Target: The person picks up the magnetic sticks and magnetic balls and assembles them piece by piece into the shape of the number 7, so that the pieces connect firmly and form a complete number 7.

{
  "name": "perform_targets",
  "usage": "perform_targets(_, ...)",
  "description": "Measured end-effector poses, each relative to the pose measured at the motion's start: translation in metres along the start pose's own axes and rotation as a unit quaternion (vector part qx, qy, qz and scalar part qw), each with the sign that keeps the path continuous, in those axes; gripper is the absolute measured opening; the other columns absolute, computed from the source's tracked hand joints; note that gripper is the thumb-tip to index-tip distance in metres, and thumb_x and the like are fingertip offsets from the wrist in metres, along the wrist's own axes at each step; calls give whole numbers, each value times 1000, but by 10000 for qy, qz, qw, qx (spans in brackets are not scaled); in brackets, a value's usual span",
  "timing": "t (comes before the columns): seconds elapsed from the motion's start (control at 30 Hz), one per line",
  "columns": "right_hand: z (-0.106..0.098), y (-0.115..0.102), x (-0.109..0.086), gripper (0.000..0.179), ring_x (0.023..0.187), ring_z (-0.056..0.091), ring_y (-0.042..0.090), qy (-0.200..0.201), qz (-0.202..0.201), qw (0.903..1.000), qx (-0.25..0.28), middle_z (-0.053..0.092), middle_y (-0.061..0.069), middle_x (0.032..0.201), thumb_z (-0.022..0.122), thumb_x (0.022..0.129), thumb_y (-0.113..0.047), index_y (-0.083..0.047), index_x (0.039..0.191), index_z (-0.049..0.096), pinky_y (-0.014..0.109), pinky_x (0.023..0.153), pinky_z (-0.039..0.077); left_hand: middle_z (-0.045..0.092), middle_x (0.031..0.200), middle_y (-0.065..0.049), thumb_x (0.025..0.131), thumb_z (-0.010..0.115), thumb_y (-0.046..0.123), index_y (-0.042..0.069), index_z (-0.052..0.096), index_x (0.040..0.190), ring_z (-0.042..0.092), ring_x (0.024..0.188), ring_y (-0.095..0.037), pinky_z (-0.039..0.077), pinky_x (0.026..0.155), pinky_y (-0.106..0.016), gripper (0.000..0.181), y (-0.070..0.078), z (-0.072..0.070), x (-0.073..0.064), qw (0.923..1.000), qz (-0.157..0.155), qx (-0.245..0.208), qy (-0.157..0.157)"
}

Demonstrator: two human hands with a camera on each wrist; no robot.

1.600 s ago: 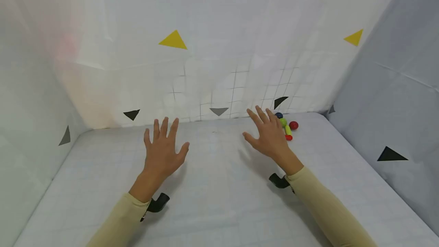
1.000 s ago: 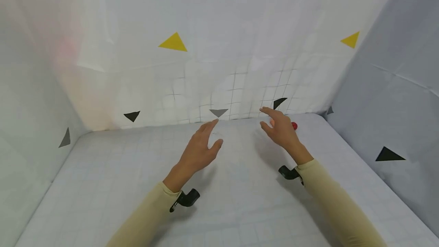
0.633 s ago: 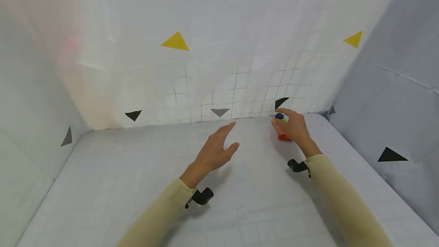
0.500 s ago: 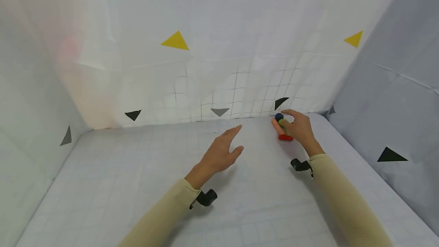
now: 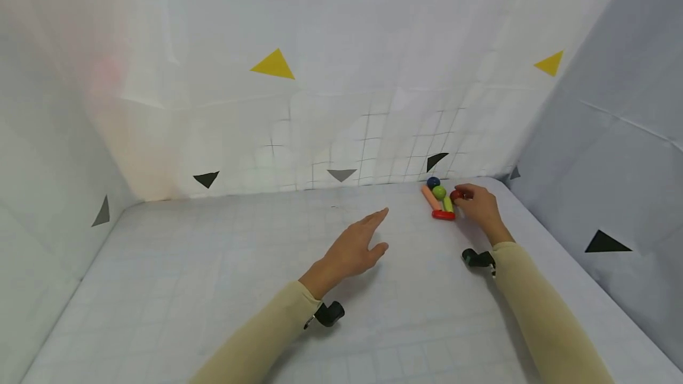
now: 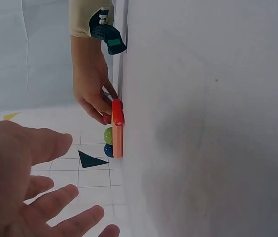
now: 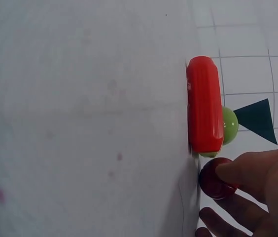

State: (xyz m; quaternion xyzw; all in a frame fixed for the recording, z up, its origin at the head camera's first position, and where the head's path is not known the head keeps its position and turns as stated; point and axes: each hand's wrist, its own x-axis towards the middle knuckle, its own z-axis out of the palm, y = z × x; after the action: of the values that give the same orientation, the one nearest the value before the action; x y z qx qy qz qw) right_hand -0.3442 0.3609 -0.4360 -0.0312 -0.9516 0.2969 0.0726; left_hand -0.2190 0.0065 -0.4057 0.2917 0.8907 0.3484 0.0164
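Note:
At the table's back right, my right hand [image 5: 482, 211] pinches a dark red ball [image 7: 211, 181] between thumb and fingers. Just left of it lie a lime-green ball [image 5: 439, 192], a dark blue ball [image 5: 433, 182], a peach-coloured stick [image 5: 430, 198], a yellow-green stick [image 5: 448, 204] and, in front, a short red stick [image 7: 204, 103] lying crosswise. My left hand [image 5: 350, 252] hovers over the middle of the table with fingers extended and nothing in it. In the left wrist view its thumb and fingers are spread apart, well short of the group.
A white sheet covers the table [image 5: 176, 277]. Behind it rises a white back wall [image 5: 341, 93] with thin grid lines and black and yellow triangles. A grey side wall [image 5: 629, 153] borders the right edge. Each wrist carries a small black camera mount [image 5: 329, 313].
My right hand has travelled right, past the green and blue balls, and now grips the red ball. My left hand came in from the left and has drifted right and slightly nearer.

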Motion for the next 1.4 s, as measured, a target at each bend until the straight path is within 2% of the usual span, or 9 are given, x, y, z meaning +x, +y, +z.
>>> perform_targets(0.23, -2, 6, 2, 44, 124, 52, 50, 119, -200, 9997, 26, 61, 32, 131, 67, 100, -11, 7, 140, 57, 63, 100, 42, 37, 164, -7, 105, 63, 24, 16, 27, 166, 37, 148, -26, 32, 117, -41, 71, -3, 0, 0, 9999, -122, 48, 83)
perform_targets(0.4, -6, -3, -2, 46, 128, 48, 51, 217, -286, 9993, 31, 61, 30, 133, 66, 101, -14, 5, 142, 57, 66, 102, 40, 38, 163, -7, 104, 62, 26, 16, 30, 165, 40, 146, -27, 35, 116, -43, 69, -1, -1, 4, 9995, -102, 67, 278)
perform_targets(0.6, -8, -24, -13, 45, 128, 50, 49, 357, -565, 9975, 217, 62, 27, 133, 69, 101, -16, 0, 142, 59, 63, 100, 45, 41, 162, -6, 104, 61, 24, 14, 36, 162, 43, 144, -29, 36, 115, -45, 64, 4, -6, 7, 9981, -181, -29, 590)
perform_targets(0.97, -7, -69, -41, 44, 124, 54, 44, 233, -1217, 9903, 627, 64, 25, 130, 75, 98, -14, -2, 138, 62, 57, 99, 49, 42, 161, -7, 104, 63, 22, 15, 38, 162, 43, 144, -30, 37, 114, -46, 63, 7, -8, 8, 9971, -66, -123, 752)
perform_targets(1.13, -2, -89, -56, 43, 116, 61, 46, 100, -1442, 9866, 759, 64, 23, 131, 75, 98, -16, -4, 138, 63, 56, 87, 56, 43, 160, -6, 104, 63, 22, 13, 40, 161, 43, 144, -29, 36, 115, -45, 62, 5, -10, 9, 9961, -83, -157, 867)
perform_targets(1.2, 2, -96, -62, 41, 112, 64, 45, 123, -1585, 9840, 810, 65, 22, 130, 76, 97, -15, -4, 136, 65, 56, 84, 58, 43, 160, -6, 104, 63, 22, 13, 40, 161, 43, 144, -28, 36, 115, -45, 62, 4, -11, 8, 9960, -98, -195, 867)
perform_targets(1.4, 17, -115, -78, 38, 109, 66, 39, 167, -2224, 9704, 926, 70, 18, 121, 79, 93, -10, -1, 129, 68, 55, 87, 57, 46, 158, -8, 103, 63, 22, 11, 43, 158, 44, 144, -28, 37, 114, -47, 59, -2, -18, 2, 9941, -3, -241, 1054)
